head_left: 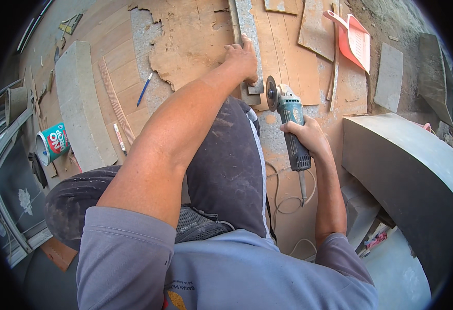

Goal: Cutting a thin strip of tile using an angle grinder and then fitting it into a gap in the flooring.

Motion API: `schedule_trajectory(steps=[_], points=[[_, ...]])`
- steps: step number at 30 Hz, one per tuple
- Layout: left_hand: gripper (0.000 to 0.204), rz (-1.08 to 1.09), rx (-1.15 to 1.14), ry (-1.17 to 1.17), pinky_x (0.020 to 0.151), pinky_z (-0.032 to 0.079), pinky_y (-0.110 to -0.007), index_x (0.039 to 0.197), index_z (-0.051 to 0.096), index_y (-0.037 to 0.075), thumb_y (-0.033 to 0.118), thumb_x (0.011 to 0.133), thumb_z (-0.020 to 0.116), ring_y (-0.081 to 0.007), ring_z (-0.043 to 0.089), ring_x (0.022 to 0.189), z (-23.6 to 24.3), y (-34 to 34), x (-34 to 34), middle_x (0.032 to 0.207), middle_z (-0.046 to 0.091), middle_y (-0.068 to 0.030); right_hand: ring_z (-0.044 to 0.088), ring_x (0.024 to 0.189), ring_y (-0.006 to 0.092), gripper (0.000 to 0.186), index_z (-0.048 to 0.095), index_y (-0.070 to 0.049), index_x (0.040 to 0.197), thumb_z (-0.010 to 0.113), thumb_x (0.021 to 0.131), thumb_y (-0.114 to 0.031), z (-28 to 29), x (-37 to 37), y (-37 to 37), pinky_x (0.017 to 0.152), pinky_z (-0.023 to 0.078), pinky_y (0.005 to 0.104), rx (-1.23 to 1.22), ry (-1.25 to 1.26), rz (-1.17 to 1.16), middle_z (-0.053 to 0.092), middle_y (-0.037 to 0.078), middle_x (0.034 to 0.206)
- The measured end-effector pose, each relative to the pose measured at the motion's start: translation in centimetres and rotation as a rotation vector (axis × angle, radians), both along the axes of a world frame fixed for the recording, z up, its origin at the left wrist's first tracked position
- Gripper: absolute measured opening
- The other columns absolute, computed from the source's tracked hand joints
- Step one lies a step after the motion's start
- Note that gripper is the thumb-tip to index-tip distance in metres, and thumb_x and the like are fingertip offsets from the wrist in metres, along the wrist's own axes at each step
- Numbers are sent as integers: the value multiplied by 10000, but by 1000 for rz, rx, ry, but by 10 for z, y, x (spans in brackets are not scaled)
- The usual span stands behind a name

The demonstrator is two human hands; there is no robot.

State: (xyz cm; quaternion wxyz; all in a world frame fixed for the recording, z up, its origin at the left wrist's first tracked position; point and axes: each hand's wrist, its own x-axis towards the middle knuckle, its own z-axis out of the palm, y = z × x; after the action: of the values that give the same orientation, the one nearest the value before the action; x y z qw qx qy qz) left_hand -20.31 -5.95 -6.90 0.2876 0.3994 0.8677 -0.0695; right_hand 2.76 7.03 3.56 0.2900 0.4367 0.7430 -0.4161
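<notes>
My right hand [307, 135] is wrapped round the body of a teal and black angle grinder [292, 116]. Its dark cutting disc [272, 93] points away from me, just right of a long narrow grey strip [248, 20]. My left hand [243, 61] grips this strip near its closer end, fingers bent over it and thumb toward the near side. The disc and strip look apart. Whether the disc is spinning cannot be told. From the grinder's rear a cord [303, 188] runs down and loops on the floor beside my leg.
A worn, ragged wooden sheet [185, 46] lies ahead. To the left are a blue pen [144, 90], a white marker [119, 138], a grey plank [83, 103] and a teal can [55, 142]. A pink dustpan [354, 41] lies far right, beyond a large curved grey panel [402, 175].
</notes>
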Motion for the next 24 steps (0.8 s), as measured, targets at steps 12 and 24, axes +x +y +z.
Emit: schedule_trajectory(steps=[12, 24], points=[[1144, 0, 27, 4, 1173, 402, -649, 1562, 421, -150, 483, 737, 897, -552, 483, 1437, 0, -1, 0, 1701, 206, -401, 694, 695, 188, 503, 728, 65, 1060, 806, 781, -346, -7, -8, 9, 638, 551, 350, -116, 65, -3, 732, 136, 850], [1379, 3, 22, 28, 1136, 441, -639, 1598, 213, -198, 507, 664, 942, -533, 525, 1394, -3, -1, 0, 1685, 218, -421, 691, 623, 223, 489, 728, 70, 964, 816, 745, -359, -15, -37, 13, 566, 546, 372, -91, 114, 40, 710, 146, 763]])
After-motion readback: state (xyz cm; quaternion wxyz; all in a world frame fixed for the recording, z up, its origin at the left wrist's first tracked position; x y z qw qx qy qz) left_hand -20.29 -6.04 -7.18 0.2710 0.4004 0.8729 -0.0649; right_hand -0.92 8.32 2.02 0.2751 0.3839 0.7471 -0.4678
